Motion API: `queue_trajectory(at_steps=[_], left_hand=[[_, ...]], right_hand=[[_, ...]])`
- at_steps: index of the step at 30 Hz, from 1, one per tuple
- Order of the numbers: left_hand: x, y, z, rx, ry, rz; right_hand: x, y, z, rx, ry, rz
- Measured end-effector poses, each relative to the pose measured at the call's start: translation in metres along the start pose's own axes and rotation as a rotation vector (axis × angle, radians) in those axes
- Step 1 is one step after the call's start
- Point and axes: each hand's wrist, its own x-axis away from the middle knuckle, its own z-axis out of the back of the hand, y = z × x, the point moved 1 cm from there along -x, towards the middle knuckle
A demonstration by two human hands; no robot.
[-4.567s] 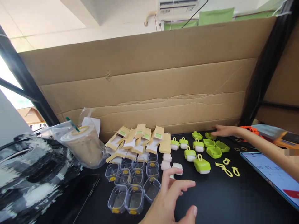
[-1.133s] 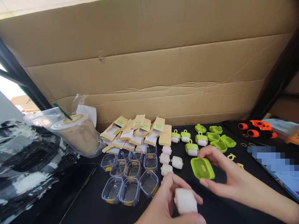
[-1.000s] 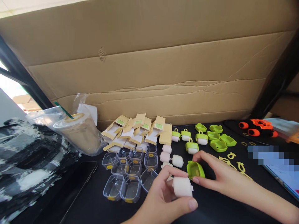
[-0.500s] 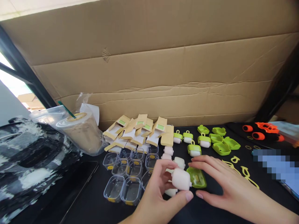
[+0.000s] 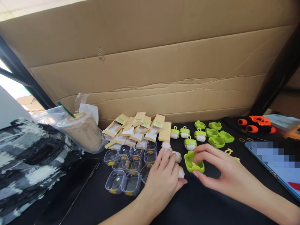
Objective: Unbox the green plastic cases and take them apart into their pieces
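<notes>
My right hand (image 5: 217,165) pinches the edge of a green shell (image 5: 194,162), its hollow side up. My left hand (image 5: 165,175) lies palm down over the white pieces, partly hiding them; a white piece (image 5: 181,172) shows beside its thumb, and what its fingers grip is hidden. Another white piece (image 5: 177,157) and a pinkish one (image 5: 166,145) lie just beyond the fingers. Green-topped white pieces with loops (image 5: 190,144) stand behind the held shell. More loose green shells (image 5: 216,142) lie to their right.
Clear cups (image 5: 131,182) stand left of my left hand, with opened cardboard packets (image 5: 138,126) behind. A bagged drink (image 5: 81,129) and dark phone (image 5: 70,190) are at the left. At the right are an orange toy car (image 5: 256,124), yellow loops (image 5: 228,151) and a blue-edged device (image 5: 276,165).
The white piece held up by my left hand has been lowered, and that hand now lies over the pieces. My right hand has taken hold of the green shell, now tilted differently.
</notes>
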Motion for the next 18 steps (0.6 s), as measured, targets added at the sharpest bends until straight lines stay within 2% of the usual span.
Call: queue_trajectory(at_steps=[3, 6, 10, 12, 14, 16, 18], left_hand=[[0.002, -0.001, -0.004, -0.165, 0.092, -0.012], [0.005, -0.001, -0.007, -0.267, 0.195, -0.06], [0.009, 0.003, -0.002, -0.208, 0.218, -0.157], [0.012, 0.007, 0.004, 0.001, 0.24, -0.131], [0.016, 0.011, 0.007, 0.388, 0.259, -0.03], [0.019, 0.013, 0.006, 0.868, 0.23, 0.185], [0.019, 0.013, 0.001, 1.294, 0.182, 0.467]], right_hand=[[0.001, -0.001, -0.004, -0.016, -0.009, 0.004], [0.003, 0.001, -0.007, -0.06, 0.058, 0.03], [0.004, 0.0, -0.006, -0.13, 0.176, 0.102], [0.004, -0.002, -0.006, -0.191, 0.259, 0.133], [0.006, -0.005, -0.007, -0.282, 0.302, 0.145], [0.008, -0.009, -0.009, -0.371, 0.28, 0.146], [0.012, -0.013, -0.013, -0.439, 0.222, 0.146]])
